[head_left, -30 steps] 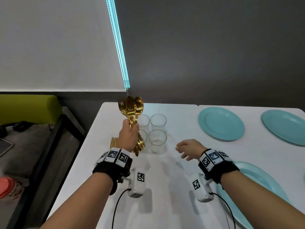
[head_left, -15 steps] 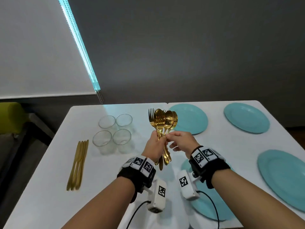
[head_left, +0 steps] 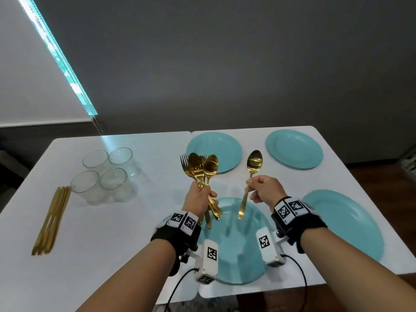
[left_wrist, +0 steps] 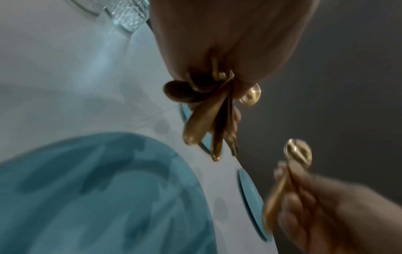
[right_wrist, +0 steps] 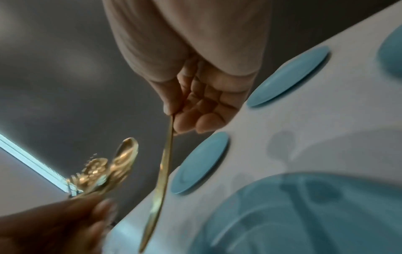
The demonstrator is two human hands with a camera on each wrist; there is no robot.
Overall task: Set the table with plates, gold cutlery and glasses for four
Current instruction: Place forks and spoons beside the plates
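At the centre of the head view the left hand (head_left: 199, 198) grips a bunch of shiny gold forks and spoons (head_left: 201, 171) upright by the handles, and the right hand (head_left: 265, 190) pinches one gold spoon (head_left: 254, 164), bowl up, above the near plate (head_left: 236, 255). Three more blue plates (head_left: 293, 148) lie on the white table (head_left: 112, 244) toward the right. At centre left four glasses (head_left: 103, 172) stand clustered beside gold knives (head_left: 53, 218), with a grey wall behind.

Four teal plates (head_left: 295, 149) flat on white table. Four clear glasses (head_left: 105, 174) clustered upright at left; gold knives (head_left: 53, 219) just beside. Gold fork-and-spoon bundle (head_left: 200, 170) upright in left hand (head_left: 198, 197); single gold spoon (head_left: 249, 181) pinched in right hand (head_left: 265, 190).
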